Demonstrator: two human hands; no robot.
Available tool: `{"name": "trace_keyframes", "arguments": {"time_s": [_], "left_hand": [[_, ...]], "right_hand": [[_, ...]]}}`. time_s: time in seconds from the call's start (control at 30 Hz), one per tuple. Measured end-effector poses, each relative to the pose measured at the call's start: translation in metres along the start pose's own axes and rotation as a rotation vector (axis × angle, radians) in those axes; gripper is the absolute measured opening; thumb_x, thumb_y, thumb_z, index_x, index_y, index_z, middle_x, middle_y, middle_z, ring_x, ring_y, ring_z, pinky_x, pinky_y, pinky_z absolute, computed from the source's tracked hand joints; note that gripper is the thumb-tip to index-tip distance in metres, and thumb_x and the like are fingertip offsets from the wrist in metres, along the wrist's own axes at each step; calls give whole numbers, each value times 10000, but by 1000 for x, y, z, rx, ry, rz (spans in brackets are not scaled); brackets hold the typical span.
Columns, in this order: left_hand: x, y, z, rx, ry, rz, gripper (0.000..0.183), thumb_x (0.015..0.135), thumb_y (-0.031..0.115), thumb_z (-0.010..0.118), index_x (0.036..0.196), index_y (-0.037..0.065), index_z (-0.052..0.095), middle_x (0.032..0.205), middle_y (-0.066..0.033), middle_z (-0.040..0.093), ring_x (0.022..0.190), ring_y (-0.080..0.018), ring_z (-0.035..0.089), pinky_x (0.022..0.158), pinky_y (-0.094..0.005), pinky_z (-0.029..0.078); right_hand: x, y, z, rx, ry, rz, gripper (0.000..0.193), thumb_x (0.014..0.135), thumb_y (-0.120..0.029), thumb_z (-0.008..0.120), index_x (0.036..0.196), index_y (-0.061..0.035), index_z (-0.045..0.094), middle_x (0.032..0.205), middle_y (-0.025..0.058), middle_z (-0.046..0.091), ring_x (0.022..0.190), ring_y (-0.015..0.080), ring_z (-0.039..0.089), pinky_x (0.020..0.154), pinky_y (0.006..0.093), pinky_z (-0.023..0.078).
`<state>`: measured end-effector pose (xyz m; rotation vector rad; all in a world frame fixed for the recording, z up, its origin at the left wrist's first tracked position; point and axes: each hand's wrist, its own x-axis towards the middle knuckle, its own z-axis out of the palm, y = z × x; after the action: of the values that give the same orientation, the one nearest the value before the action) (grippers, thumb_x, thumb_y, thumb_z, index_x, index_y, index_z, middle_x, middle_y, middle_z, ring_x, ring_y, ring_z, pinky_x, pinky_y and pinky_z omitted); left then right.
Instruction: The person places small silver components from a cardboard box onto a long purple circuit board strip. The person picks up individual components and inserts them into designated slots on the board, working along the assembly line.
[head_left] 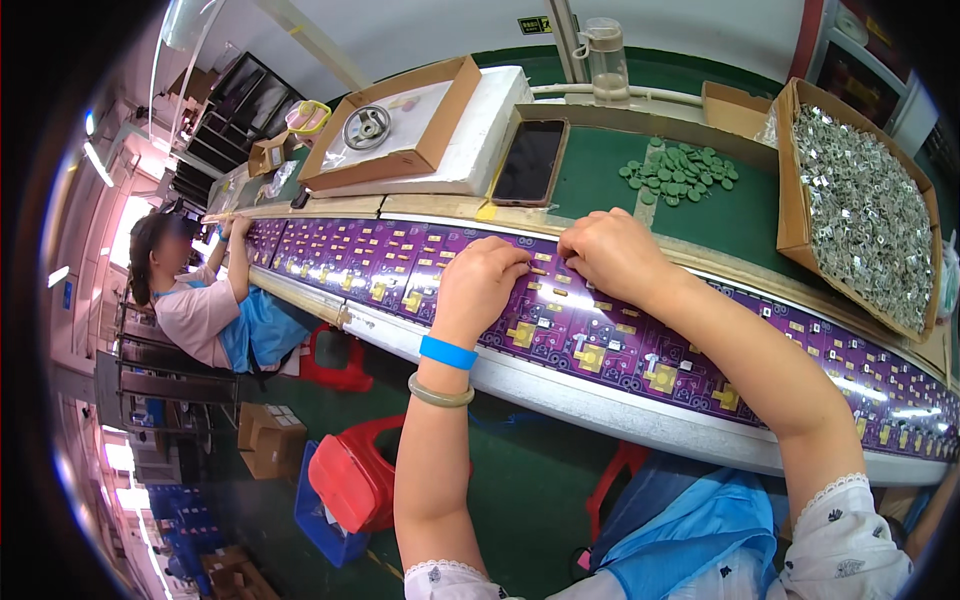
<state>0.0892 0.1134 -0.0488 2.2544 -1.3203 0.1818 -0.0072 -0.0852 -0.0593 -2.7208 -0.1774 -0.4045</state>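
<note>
A long row of purple circuit boards (620, 337) runs along the conveyor in front of me, set with small yellow and dark parts. Over the far side of one board, my left hand (482, 283) has thumb and forefinger pinched together at a small component. My right hand (612, 252) is close beside it, fingers curled down at the board's far edge. Whatever its fingertips hold is hidden. On my left wrist are a blue band (448, 352) and a pale bangle (440, 392).
Beyond the conveyor, green discs (680, 172) lie by a dark tablet (530, 162). A carton of small metal parts (865, 215) stands right; a shallow carton (440, 135) holds a metal ring-shaped reel. A co-worker (205, 300) sits left, near a red stool (352, 470).
</note>
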Motion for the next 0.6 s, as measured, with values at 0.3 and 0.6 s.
{"name": "trace_keyframes", "arguments": {"time_s": [0.3,0.6], "left_hand": [[2,-2,-2,-39,-47,-5,116,829,89,731,930,37,758,901,-118,715,845,-304,689,766,-387,550],[3,-4,-2,-52,-66,-6,132,819,83,742,938,31,758,915,-119,715,853,-305,687,778,-382,551]], "right_hand": [[-1,5,6,66,57,-17,95,780,-110,717,870,-89,742,868,87,704,912,302,672,836,427,513],[-3,2,6,34,85,-16,91,788,-125,715,873,-106,742,883,69,681,943,283,639,827,420,490]]}}
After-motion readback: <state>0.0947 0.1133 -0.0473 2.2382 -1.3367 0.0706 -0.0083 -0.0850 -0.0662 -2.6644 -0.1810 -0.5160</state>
